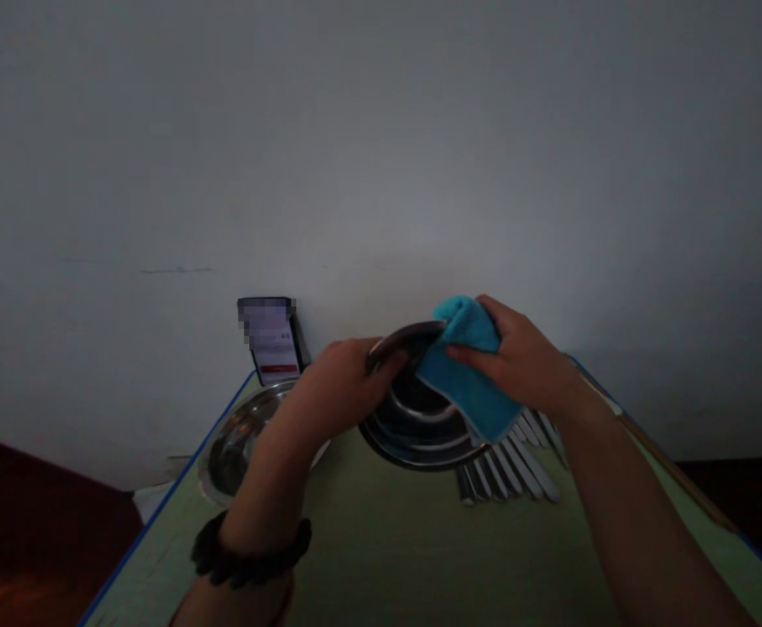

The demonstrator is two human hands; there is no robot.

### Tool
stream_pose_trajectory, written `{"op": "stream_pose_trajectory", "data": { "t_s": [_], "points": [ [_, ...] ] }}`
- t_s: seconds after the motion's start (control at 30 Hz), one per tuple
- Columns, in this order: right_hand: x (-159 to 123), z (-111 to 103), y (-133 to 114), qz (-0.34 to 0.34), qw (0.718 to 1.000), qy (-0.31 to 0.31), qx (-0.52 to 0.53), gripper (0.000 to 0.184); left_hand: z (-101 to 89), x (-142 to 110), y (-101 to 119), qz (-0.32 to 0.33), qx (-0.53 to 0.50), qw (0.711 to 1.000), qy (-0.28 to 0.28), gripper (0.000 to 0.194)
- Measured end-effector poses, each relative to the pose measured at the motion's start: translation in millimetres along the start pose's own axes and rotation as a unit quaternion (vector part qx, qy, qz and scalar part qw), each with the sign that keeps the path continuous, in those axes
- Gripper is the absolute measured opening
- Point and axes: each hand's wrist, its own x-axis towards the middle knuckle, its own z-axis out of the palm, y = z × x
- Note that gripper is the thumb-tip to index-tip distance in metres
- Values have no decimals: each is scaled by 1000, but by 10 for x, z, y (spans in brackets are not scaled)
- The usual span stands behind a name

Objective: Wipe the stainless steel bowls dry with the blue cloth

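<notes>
A shiny metal bowl point(413, 440) is held tilted above the table, its inside facing me. My left hand point(347, 383) grips its rim on the left, thumb inside and fingers behind. In my right hand point(517, 357) is a blue cloth point(465, 392), pinched over the bowl's upper right rim, with a loose end hanging down across the inside. Part of the bowl's right side is hidden by the cloth. Beneath my right hand, several metal knives point(511, 470) lie side by side on the table.
Another metal bowl point(220, 461) stands on the table's left side, partly behind my left forearm. A phone point(276, 344) leans against the wall point(381, 157) at the back. Along the right edge of the green table point(381, 557) lies a long thin wooden stick point(671, 475).
</notes>
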Motion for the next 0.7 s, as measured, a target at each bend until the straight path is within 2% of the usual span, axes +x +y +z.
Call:
{"op": "stream_pose_trajectory", "data": {
  "t_s": [0.13, 0.17, 0.23, 0.4, 0.47, 0.53, 0.6, 0.7],
  "points": [
    [-26, 32, -85, -74, 993, -76, -56, 13, 37, -50, 9, 4, 8, 995, -101, 32],
    [-24, 57, -89, -88, 991, -84, -64, 11, 48, -49, 12, 10, 3, 993, -117, 32],
    [-12, 107, -83, -99, 989, -63, -87, 9, 70, -26, 16, 28, -3, 993, -114, 31],
    [23, 152, -27, -61, 978, 131, -150, 14, 100, 78, 19, 55, -39, 998, 7, 30],
    [34, 143, -6, -36, 969, 207, -127, 20, 96, 105, 13, 46, -56, 995, 63, 27],
    [46, 150, 4, 4, 961, 268, -65, 27, 99, 123, -3, 10, -70, 989, 128, 26],
    [56, 200, -8, 46, 952, 302, 17, 30, 125, 141, -19, -36, -111, 972, 204, 29],
    [58, 362, -64, 90, 944, 292, 124, 34, 209, 168, -19, -60, -196, 932, 298, 29]
  ]
}}
